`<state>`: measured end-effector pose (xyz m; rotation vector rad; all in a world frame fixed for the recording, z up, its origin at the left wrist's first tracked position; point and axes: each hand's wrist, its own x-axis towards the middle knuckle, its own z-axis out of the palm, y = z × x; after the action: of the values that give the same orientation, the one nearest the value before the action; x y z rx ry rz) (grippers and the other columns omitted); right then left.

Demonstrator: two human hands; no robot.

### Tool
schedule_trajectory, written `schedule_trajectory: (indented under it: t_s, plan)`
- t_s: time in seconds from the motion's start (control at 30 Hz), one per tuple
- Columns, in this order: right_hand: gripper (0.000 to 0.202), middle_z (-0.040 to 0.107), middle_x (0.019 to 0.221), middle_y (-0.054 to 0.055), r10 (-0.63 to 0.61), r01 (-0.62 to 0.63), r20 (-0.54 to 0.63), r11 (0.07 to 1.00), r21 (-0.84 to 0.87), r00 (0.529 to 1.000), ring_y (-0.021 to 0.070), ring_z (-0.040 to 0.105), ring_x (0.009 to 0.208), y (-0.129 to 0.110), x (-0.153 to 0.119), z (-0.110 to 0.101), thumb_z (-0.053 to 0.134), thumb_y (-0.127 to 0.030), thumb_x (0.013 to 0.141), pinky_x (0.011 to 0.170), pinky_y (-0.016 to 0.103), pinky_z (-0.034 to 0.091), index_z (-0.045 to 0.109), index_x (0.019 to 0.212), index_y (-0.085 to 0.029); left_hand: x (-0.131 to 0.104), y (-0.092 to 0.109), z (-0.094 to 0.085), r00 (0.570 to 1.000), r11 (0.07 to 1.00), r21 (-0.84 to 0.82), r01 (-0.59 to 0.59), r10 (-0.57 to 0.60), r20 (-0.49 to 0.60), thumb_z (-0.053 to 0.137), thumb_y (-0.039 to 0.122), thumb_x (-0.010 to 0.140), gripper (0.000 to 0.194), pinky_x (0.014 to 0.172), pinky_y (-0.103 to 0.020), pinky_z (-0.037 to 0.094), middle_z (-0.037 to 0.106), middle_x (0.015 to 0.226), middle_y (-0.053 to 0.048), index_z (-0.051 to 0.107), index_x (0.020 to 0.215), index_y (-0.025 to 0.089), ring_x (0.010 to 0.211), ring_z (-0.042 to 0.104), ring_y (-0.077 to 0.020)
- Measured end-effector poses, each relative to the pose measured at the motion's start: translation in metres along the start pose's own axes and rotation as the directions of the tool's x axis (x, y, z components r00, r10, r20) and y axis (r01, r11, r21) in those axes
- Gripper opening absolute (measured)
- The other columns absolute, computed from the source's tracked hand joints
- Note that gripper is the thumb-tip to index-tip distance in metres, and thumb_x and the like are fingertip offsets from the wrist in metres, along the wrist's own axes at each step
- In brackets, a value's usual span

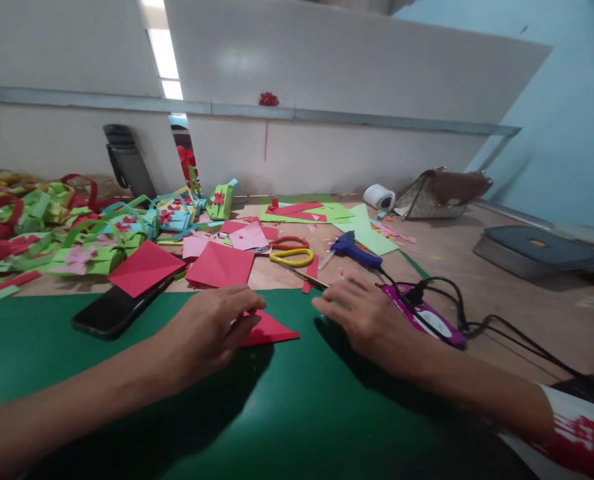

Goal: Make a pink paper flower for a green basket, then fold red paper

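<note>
My left hand [221,327] is closed on a folded red paper triangle [271,328], with the fingers curled over its left part. The triangle's point sticks out to the right, just above the green mat [277,413]. My right hand [359,310] is held over the mat's far edge, fingers loosely apart and nothing visible in them. Beside its fingertips lies a thin dark, pencil-like stick [309,279]; I cannot tell whether they touch. Behind the stick are scissors with yellow [293,257] and red handles.
A blue glue gun [357,251] lies beyond my right hand, its cable near a purple power strip [427,319]. Red paper squares [221,265] and a black phone [119,310] lie to the left. Small paper baskets [91,257] are piled behind; a lidded box [537,252] stands right.
</note>
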<state>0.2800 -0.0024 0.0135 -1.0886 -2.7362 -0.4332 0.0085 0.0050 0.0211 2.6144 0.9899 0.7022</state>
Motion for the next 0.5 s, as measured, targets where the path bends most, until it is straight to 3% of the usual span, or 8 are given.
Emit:
schedule_trajectory:
  t_s: [0.1, 0.2, 0.33, 0.5]
  plan:
    - [0.016, 0.065, 0.094, 0.012, 0.266, -0.266, -0.001, 0.961, -0.08, 0.964, 0.0233, 0.056, 0.088, 0.012, 0.005, 0.002, 0.048, -0.014, 0.088, 0.075, 0.033, 0.041, 0.063, 0.096, -0.013, 0.014, -0.002, 0.013, 0.958, 0.975, -0.075, 0.209, -0.189, 0.217, 0.043, 0.024, 0.091, 0.02, 0.06, -0.026, 0.04, 0.065, 0.079, -0.004, 0.061, 0.089, 0.015, 0.069, 0.058, -0.0162]
    - [0.015, 0.065, 0.095, 0.015, 0.361, -0.356, 0.05, 0.93, -0.092, 0.931, 0.0241, 0.058, 0.083, 0.02, 0.015, 0.005, 0.057, -0.019, 0.085, 0.065, 0.03, 0.041, 0.062, 0.096, -0.01, 0.017, -0.004, 0.018, 0.915, 0.943, -0.132, 0.304, -0.251, 0.316, 0.044, 0.028, 0.091, 0.023, 0.063, -0.026, 0.041, 0.064, 0.08, -0.004, 0.062, 0.086, 0.016, 0.071, 0.057, -0.0161]
    - [0.008, 0.066, 0.085, 0.011, 0.417, -0.413, 0.142, 0.909, -0.056, 0.898, 0.0196, 0.059, 0.073, 0.023, 0.027, 0.009, 0.057, -0.018, 0.084, 0.059, 0.027, 0.038, 0.063, 0.082, -0.013, 0.015, -0.001, 0.019, 0.87, 0.916, -0.126, 0.38, -0.308, 0.385, 0.056, 0.035, 0.084, 0.02, 0.058, -0.025, 0.039, 0.063, 0.075, -0.002, 0.061, 0.08, 0.017, 0.066, 0.056, -0.0157]
    - [0.011, 0.064, 0.078, 0.009, 0.508, -0.515, 0.157, 0.857, 0.002, 0.847, 0.0177, 0.056, 0.064, 0.02, 0.017, -0.001, 0.048, -0.016, 0.085, 0.054, 0.028, 0.033, 0.059, 0.08, -0.015, 0.015, 0.003, 0.021, 0.86, 0.906, -0.112, 0.407, -0.339, 0.382, 0.064, 0.029, 0.077, 0.013, 0.059, -0.025, 0.04, 0.063, 0.079, -0.003, 0.061, 0.079, 0.016, 0.07, 0.057, -0.0166]
